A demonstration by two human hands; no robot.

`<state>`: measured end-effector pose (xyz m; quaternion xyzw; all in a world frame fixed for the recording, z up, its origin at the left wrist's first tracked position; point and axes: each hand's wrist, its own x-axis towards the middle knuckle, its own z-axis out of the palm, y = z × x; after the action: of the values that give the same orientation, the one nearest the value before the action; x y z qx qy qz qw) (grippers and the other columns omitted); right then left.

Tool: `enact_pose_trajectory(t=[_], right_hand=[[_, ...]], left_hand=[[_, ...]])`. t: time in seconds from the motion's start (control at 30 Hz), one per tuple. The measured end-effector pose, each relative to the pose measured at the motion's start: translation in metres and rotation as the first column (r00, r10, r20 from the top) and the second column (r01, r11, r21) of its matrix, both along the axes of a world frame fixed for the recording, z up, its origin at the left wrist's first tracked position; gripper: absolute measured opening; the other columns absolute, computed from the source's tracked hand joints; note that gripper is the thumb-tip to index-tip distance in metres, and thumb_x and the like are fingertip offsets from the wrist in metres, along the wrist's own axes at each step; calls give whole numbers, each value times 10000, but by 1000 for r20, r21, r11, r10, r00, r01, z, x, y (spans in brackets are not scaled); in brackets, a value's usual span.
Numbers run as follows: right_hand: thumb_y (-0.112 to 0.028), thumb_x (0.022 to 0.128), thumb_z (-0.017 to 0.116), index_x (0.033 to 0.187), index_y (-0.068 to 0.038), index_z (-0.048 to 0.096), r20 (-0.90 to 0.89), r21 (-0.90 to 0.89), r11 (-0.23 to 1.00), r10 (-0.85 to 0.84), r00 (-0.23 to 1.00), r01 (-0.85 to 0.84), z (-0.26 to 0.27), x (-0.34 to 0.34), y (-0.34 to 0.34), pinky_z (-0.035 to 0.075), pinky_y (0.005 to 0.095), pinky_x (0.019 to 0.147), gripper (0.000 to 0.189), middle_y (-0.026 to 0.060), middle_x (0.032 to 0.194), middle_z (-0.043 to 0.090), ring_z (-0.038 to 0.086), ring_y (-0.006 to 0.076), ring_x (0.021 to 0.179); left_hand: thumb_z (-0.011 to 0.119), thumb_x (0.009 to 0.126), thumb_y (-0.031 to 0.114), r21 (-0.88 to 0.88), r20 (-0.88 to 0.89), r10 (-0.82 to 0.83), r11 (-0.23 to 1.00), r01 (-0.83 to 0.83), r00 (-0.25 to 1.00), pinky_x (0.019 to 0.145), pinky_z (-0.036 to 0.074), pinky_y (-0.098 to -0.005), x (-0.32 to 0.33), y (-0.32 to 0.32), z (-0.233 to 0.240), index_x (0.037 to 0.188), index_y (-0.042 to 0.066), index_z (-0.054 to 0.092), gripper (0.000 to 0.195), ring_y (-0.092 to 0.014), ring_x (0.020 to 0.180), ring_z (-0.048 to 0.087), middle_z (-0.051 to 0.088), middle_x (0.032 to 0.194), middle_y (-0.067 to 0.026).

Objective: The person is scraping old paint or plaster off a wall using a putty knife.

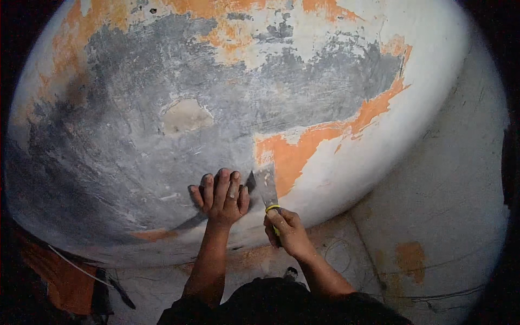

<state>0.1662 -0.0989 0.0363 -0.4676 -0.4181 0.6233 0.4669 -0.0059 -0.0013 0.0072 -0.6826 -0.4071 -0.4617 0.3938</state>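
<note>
My right hand [289, 231] grips the dark handle of a putty knife [267, 185], which has a yellow band near its blade. The wide metal blade lies against a wall surface [390, 134] with peeling white paint, its tip at the edge of an exposed orange patch [290, 156]. To the left, my left hand [223, 197] rests on the grey stripped area [195, 150], palm down and fingers apart, holding nothing. A light-coloured band is around one finger. Between the two hands a dark pointed shadow falls on the surface.
A beige spot [187, 116] shows in the grey area. More orange patches [231, 36] and a small dark hole [153, 11] are higher up. At lower left are a pale cord [81, 266] and an orange-brown object [71, 290]. A thin cable [443, 296] lies at lower right on the floor.
</note>
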Motion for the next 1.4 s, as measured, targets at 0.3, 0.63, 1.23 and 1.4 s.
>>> enact_pose_trajectory(t=[0.3, 0.63, 1.23, 1.4], right_hand=[[-337, 967, 473, 806, -62, 503, -42, 96, 995, -2, 999, 6, -19, 0, 1, 337, 253, 391, 320, -7, 560, 457, 403, 83, 418], [-319, 955, 473, 763, -58, 509, -6, 95, 996, 0, 1000, 0, 11, -2, 8, 334, 260, 399, 327, 10, 564, 463, 425, 99, 436], [-315, 952, 481, 777, -51, 515, -36, 30, 999, -22, 999, 23, -32, 7, 0, 338, 262, 400, 319, 9, 563, 455, 410, 100, 423], [-323, 954, 481, 793, -52, 517, -33, 6, 1000, 4, 999, -4, 13, 3, 5, 333, 267, 404, 317, 3, 555, 448, 407, 96, 438]], left_hand=[[528, 874, 359, 8, -25, 19, 1000, -19, 1000, 1102, 87, -576, 3, 0, 3, 1211, 143, 581, 404, -328, 1352, 282, 454, 1369, -77], [528, 881, 350, 24, 15, -5, 1000, 5, 1000, 1116, 67, -550, 1, 3, 0, 1177, 141, 614, 372, -282, 1355, 308, 473, 1372, -40], [528, 860, 348, 1, 12, -17, 1000, 17, 1000, 1104, 75, -563, 6, -2, 6, 1200, 142, 582, 401, -324, 1344, 295, 493, 1329, -81], [525, 872, 344, 15, -20, -1, 1000, 2, 1000, 1107, 76, -558, 4, -1, 4, 1215, 128, 571, 407, -339, 1335, 298, 470, 1346, -94]])
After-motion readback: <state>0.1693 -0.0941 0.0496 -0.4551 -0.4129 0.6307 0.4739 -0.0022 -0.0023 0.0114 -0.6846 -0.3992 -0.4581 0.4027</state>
